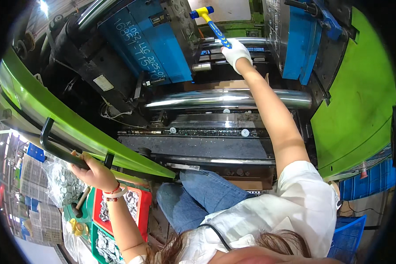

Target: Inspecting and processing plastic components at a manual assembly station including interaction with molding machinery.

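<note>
My right hand [237, 53], in a white glove, reaches far into the gap of a moulding machine. It is closed round the blue and yellow handle of a mallet [216, 30], whose yellow head has blue faces and points up and away. A blue mould half [136, 44] stands left of the mallet, another blue mould half [300, 42] to its right. My bare left hand [94, 172] is wrapped round the black handle [68, 154] on the green machine door [92, 136]. Bracelets circle that wrist.
A thick polished bar [229, 99] crosses below my right forearm. At lower left, a red bin [144, 211] and a green bin [95, 240] hold small metallic-looking parts, near a hammer [80, 204] and a plastic bag of parts [64, 182]. Blue crates [369, 182] stand at right.
</note>
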Tool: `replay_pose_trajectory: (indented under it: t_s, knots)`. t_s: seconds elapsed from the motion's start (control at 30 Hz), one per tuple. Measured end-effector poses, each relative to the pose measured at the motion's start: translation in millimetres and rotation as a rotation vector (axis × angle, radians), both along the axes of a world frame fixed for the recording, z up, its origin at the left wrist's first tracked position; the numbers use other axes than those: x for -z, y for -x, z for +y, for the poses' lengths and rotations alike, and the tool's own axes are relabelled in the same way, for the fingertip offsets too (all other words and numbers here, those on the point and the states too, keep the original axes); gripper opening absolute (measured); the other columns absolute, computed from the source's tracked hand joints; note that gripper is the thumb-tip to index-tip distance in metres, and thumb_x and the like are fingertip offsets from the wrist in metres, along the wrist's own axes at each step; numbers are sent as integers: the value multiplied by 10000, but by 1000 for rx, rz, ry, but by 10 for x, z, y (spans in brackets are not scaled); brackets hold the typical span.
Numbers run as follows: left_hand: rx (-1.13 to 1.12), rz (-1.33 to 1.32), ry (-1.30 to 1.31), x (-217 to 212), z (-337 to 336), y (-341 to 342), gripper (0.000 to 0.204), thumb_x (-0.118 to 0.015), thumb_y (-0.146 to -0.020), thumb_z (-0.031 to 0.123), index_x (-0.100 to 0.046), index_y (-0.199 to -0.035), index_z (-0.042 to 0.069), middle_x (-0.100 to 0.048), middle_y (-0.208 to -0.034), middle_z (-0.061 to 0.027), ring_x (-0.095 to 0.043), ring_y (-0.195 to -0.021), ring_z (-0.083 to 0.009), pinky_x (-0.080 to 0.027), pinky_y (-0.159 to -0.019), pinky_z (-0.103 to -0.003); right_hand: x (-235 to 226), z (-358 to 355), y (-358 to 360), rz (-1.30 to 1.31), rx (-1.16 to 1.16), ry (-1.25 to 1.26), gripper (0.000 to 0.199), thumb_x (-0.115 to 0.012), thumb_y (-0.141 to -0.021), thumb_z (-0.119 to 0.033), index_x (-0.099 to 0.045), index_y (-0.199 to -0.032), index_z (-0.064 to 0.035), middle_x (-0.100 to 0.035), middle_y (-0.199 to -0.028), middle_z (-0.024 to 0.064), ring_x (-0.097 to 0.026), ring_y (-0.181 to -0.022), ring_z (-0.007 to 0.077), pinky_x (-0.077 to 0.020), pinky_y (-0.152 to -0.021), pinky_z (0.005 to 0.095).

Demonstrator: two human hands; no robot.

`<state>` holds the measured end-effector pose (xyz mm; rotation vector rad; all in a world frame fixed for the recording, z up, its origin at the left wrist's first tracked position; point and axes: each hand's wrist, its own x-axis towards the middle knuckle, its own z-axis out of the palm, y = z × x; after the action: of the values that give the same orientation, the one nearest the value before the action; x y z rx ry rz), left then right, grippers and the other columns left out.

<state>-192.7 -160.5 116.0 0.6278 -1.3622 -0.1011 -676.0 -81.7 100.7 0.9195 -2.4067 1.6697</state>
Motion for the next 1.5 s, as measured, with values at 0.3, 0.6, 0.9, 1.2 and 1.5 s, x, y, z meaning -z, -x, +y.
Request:
replay_pose_trajectory:
  t_s: [0.3,0.6,0.9,1.2,1.5]
  knots:
    - [-26,-7,34,-19,21,17,265,-533,-927,90,-508,-1168,-18,-488,-904,-23,-464,-772,-99,-412,-721,-233,391,-170,-79,360,139,358,496,-619,-794,-100,-490,-1273,-93,-597,-1097,161,-633,-861,307,-513,-775,379]
    - [-46,-36,-25,-46,101,28,245,-508,-923,44,-495,-1158,-26,-507,-891,-35,-468,-785,-106,-398,-739,-226,-16,-28,-107,-427,-304,440,120,-588,-903,-159,-543,-916,-48,-494,-590,22,-463,-421,133,-395,-390,298]
    - [16,9,16,9,-49,2,240,-502,-946,72,-488,-1171,-11,-472,-822,5,-403,-649,-49,-347,-583,-190,-255,-484,-287,-686,-253,1036,507,-384,-944,-572,-418,-767,-99,-375,-499,13,-353,-359,162,-301,-348,313]
    - [58,18,-103,20,14,-11,281,-489,-936,66,-467,-1203,-17,-493,-915,-41,-422,-703,-62,-364,-617,-205,-48,-683,-128,-912,-404,622,534,-412,-933,-568,-466,-758,-67,-395,-489,38,-366,-338,194,-368,-361,371]
    - [4,44,-104,24,-18,-19,282,-500,-937,81,-491,-1194,-34,-496,-902,-45,-447,-713,-98,-394,-640,-233,-143,-1068,-199,-1086,-417,862,489,-383,-959,-521,-421,-724,-94,-416,-500,58,-412,-354,219,-367,-356,382]
